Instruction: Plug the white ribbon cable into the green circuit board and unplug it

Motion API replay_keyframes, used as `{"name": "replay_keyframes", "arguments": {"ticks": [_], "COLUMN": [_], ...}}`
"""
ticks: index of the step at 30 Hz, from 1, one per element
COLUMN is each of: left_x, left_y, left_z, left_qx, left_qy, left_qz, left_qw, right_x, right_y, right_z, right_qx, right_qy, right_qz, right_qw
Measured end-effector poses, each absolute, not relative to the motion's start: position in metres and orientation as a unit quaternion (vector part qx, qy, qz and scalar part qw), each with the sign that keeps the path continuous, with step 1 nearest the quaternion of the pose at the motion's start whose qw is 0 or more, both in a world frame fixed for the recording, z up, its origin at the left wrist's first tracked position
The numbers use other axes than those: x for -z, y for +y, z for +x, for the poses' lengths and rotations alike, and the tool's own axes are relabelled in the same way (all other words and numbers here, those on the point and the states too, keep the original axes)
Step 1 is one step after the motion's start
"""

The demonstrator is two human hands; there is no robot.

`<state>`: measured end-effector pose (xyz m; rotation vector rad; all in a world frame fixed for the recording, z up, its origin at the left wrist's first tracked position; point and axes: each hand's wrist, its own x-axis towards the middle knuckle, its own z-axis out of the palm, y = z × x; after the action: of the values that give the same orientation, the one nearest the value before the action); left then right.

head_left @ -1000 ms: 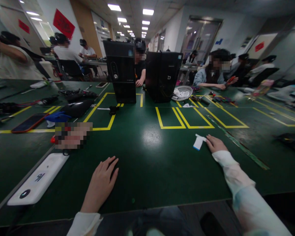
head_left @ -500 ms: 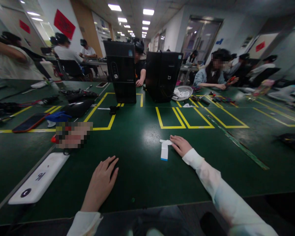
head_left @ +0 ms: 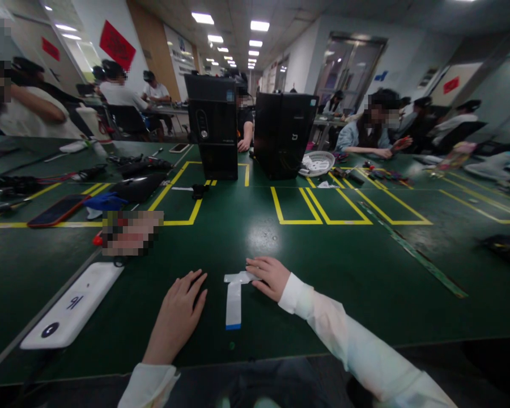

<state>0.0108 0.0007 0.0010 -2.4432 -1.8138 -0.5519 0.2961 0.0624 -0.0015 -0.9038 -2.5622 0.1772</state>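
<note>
A white flat ribbon cable [head_left: 233, 303] with a blue-tipped end is in front of me, its long strip pointing toward me and a short crosspiece at its far end. My right hand [head_left: 271, 276] has its fingers on the right end of that crosspiece, gripping it; the fingers cover the cable's tip. Left of the cable, my left hand [head_left: 179, 314] rests palm down on the green table [head_left: 323, 317]. Its fingers are stretched out and slightly apart, holding nothing, with a gap between them and the cable.
At left lie a white case with a black round spot [head_left: 74, 306] and a phone [head_left: 56, 211]. Two black computer towers [head_left: 215, 127] stand ahead, near a white basket [head_left: 318, 163]. A thin green strip [head_left: 412, 249] lies to the right. Several people sit at tables beyond.
My right hand has moved left and toward me, bringing the ribbon cable along, so the cable now lies closer to my left hand. The left hand has hardly moved.
</note>
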Motion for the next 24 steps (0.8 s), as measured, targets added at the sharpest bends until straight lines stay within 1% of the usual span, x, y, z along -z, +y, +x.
{"name": "replay_keyframes", "arguments": {"ticks": [7,11,15,19,21,24], "left_x": [-0.002,-0.002,-0.003,-0.005,-0.005,-0.005], "left_y": [0.001,0.001,0.000,0.000,0.000,0.000], "left_z": [0.012,0.012,0.012,0.012,0.012,0.013], "left_qx": [0.177,0.172,0.171,0.172,0.172,0.170], "left_qy": [-0.584,-0.583,-0.589,-0.593,-0.593,-0.596], "left_qz": [-0.792,-0.793,-0.790,-0.787,-0.786,-0.785], "left_qw": [0.028,0.032,0.029,0.020,0.017,0.016], "right_x": [0.003,-0.007,-0.008,0.006,0.015,0.023], "right_y": [0.048,0.046,0.051,0.074,0.090,0.112], "right_z": [0.270,0.275,0.287,0.320,0.351,0.412], "right_qx": [-0.094,-0.120,-0.123,-0.058,-0.008,0.053], "right_qy": [-0.936,-0.945,-0.940,-0.914,-0.884,-0.830], "right_qz": [-0.267,-0.238,-0.242,-0.324,-0.394,-0.498], "right_qw": [0.208,0.191,0.208,0.238,0.252,0.245]}}
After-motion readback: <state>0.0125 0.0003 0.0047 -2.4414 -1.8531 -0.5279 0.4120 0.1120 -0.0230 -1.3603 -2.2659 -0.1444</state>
